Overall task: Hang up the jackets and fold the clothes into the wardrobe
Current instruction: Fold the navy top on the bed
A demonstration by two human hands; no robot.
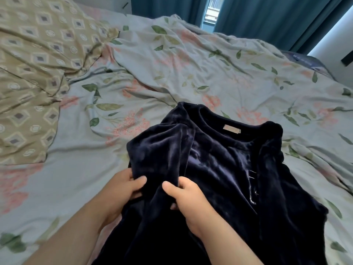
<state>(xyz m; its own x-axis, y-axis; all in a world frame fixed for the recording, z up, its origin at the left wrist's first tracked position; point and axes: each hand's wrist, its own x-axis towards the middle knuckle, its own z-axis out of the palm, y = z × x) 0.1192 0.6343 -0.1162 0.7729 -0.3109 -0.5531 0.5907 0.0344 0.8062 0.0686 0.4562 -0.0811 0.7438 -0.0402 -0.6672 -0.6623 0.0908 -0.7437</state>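
Observation:
A dark navy velvet garment (219, 165) lies spread on the bed in front of me, its round neckline and a small pale label (232, 129) at the far end. A fold of its left side is bunched up near me. My left hand (122, 190) grips that fold from the left, thumb on top of the cloth. Just to the right of it, my right hand (189, 201) pinches the same fold. A thin line of pale stitching (250, 186) shows inside the garment.
The bed is covered with a crumpled pale floral sheet (191, 69). Olive pillows with a diamond pattern (32, 73) lie at the left. Teal curtains (267, 14) hang behind the bed, and a dark item (305, 60) sits at its far right corner.

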